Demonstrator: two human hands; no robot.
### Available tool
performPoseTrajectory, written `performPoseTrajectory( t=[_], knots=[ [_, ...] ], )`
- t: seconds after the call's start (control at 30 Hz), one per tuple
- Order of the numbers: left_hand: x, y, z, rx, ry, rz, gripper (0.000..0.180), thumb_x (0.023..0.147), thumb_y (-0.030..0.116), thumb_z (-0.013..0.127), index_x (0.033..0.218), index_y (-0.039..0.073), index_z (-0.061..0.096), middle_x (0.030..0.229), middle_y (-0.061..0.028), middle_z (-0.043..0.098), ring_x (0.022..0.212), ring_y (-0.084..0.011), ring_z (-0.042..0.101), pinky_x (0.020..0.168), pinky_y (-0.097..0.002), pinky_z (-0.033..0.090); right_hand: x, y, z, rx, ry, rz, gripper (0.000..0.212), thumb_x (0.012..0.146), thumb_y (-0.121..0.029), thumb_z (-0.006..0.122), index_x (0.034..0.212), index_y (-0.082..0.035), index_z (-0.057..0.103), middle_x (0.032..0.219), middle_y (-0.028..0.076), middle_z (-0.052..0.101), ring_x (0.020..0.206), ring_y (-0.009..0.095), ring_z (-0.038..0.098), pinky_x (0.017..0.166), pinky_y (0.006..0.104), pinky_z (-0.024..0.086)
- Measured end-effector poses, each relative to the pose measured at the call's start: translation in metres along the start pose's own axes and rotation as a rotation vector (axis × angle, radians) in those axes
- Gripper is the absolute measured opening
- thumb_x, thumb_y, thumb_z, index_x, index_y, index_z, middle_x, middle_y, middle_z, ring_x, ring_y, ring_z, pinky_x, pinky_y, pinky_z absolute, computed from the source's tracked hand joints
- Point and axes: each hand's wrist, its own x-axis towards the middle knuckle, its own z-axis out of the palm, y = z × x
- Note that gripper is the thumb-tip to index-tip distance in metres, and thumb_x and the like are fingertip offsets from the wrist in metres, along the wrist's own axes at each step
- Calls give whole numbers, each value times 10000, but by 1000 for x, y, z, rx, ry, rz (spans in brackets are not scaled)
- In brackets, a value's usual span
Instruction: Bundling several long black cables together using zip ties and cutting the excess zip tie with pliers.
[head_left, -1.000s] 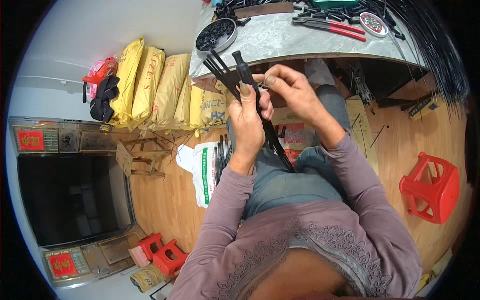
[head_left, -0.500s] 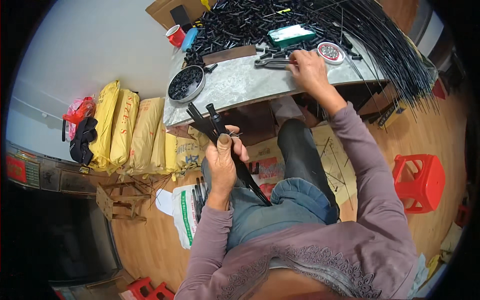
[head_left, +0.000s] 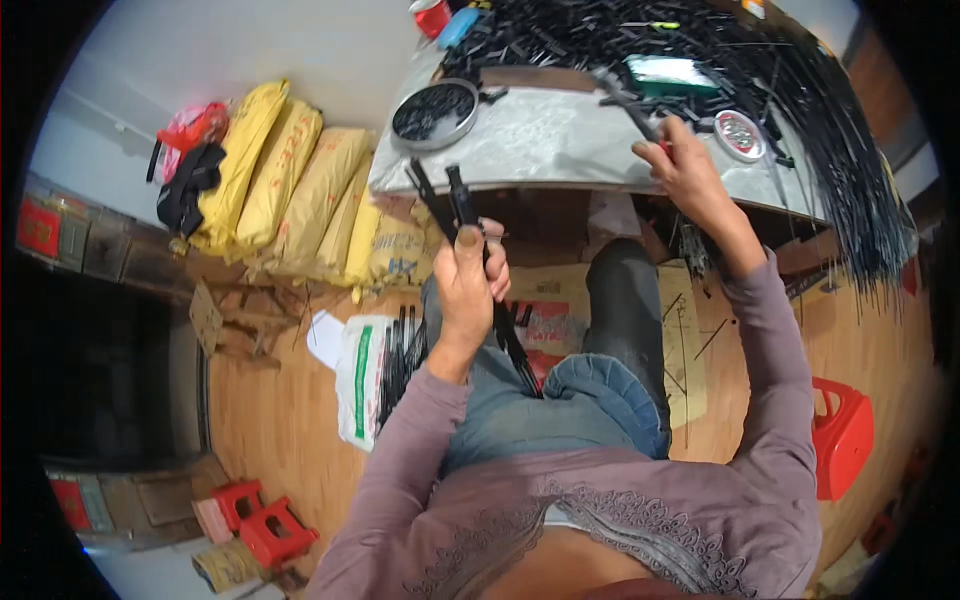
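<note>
Rods come first: your left hand [head_left: 470, 285] has its grip closed round a small bundle of black rods [head_left: 480, 270], held over your lap just short of the worktop [head_left: 540, 150], their tops poking past your fingers and their tails running down toward your knee. Your right hand [head_left: 690, 175] is up on the worktop, its grip closed on a dark tool with a red handle [head_left: 640, 120], though I cannot tell exactly how it is held. Beyond that hand lies a big heap of loose black rods [head_left: 800, 90], so by the look of it much is left to do. Left of your left grip, a round dark tin [head_left: 435, 112] sits on the worktop corner; further left, yellow sacks [head_left: 290, 180] lean along the wall, and a white bag with a green stripe [head_left: 360, 390] lies on the floor below.
</note>
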Motion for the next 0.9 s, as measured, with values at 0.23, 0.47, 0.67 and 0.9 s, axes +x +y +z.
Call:
performPoseTrajectory(
  t=[0.23, 0.47, 0.67, 0.9],
  knots=[
    [6, 2, 3, -26, -14, -23, 493, 964, 509, 437, 983, 19, 491, 591, 19, 365, 442, -57, 337, 403, -212, 281, -94, -47, 25, 187, -91, -170, 333, 696, 27, 670, 917, -39, 431, 784, 121, 470, 697, 295, 496, 616, 305, 413],
    [0, 2, 6, -12, -36, -27, 535, 933, 557, 442, 989, 28, 501, 579, 22, 362, 439, -58, 329, 397, -211, 267, -86, -70, 26, -20, -10, -370, 534, 509, 64, 678, 977, -73, 462, 1015, 109, 521, 967, 319, 515, 839, 394, 364],
    [-1, 2, 6, -47, -56, -34, 529, 936, 560, 434, 987, 38, 509, 573, 22, 355, 440, -59, 328, 403, -214, 271, -83, -68, 24, -172, 4, -398, 508, 517, 68, 683, 968, -83, 506, 1030, 97, 540, 977, 314, 518, 853, 404, 370],
    [1, 3, 7, -24, -95, -31, 530, 942, 554, 425, 1013, 37, 513, 579, 16, 369, 448, -64, 345, 409, -220, 281, -78, -76, 16, -229, 77, -446, 476, 527, 72, 668, 955, -84, 532, 1031, 88, 559, 961, 296, 533, 833, 382, 389]
  ],
)
